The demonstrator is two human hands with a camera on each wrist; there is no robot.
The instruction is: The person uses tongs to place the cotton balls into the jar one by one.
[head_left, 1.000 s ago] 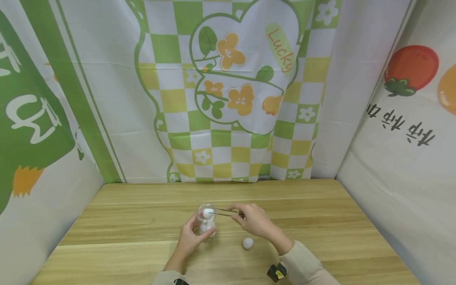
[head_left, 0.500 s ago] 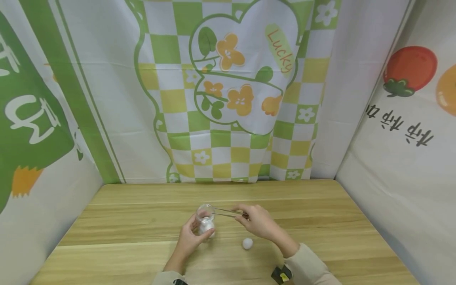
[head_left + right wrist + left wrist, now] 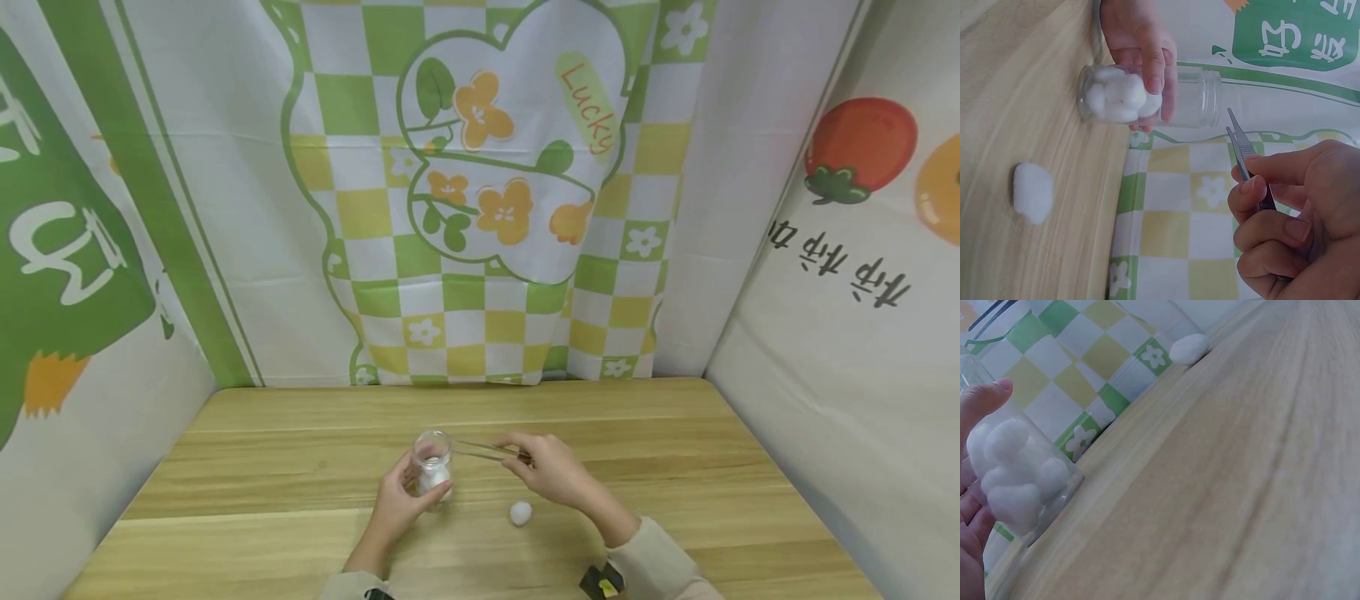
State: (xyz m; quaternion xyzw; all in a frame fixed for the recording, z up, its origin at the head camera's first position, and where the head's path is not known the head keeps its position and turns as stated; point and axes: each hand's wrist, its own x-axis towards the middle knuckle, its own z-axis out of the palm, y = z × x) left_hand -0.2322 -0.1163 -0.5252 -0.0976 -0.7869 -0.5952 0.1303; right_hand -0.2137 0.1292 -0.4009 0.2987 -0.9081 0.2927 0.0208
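A clear open-topped jar [image 3: 433, 450] stands on the table with several white cotton balls [image 3: 1116, 97] in its lower part. My left hand [image 3: 400, 498] grips the jar from the left, its thumb across the front. In my right hand [image 3: 553, 471] a pair of metal tweezers [image 3: 1244, 150] is held between thumb and fingers. Their tips are slightly apart with nothing between them, just right of the jar's mouth. One loose cotton ball [image 3: 521, 513] lies on the table, below the tweezers and right of the jar.
The wooden table [image 3: 300, 467] ends at a checked green and yellow curtain [image 3: 465, 325] at the back. Printed white cloth hangs at both sides. A black band with a yellow mark [image 3: 602, 582] sits by the right sleeve.
The cotton ball in the tweezers at the jar's mouth has been let go and has dropped inside. My right hand has drawn the tweezers to the right. The left hand stays on the jar.
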